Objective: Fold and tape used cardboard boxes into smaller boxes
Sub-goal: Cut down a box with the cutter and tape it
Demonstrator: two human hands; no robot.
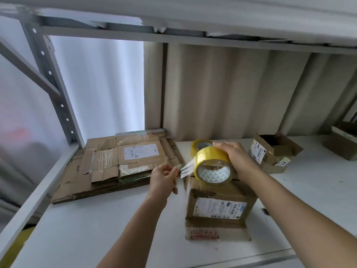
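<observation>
One small box (218, 206) stands on the white bench (96, 229) in front of the person, folded into shape but not yet sealed, as far as I can judge. The right hand (231, 157) holds the tape roll (212, 167) over the box's top, fingers curled round its rim. The left hand (164, 175) pinches the free tape end (186, 168) between thumb and fingers, with a short strip drawn out between hand and roll. No fresh tape is plainly visible on the box, so sealing looks only begun.

Much work seems left: a stack of flattened cardboard (116, 167) lies at the back left of the bench. An open small box (274, 149) sits at the back right, its flaps up; whether it is finished I cannot tell. A second tape roll (201, 145) lies behind the first.
</observation>
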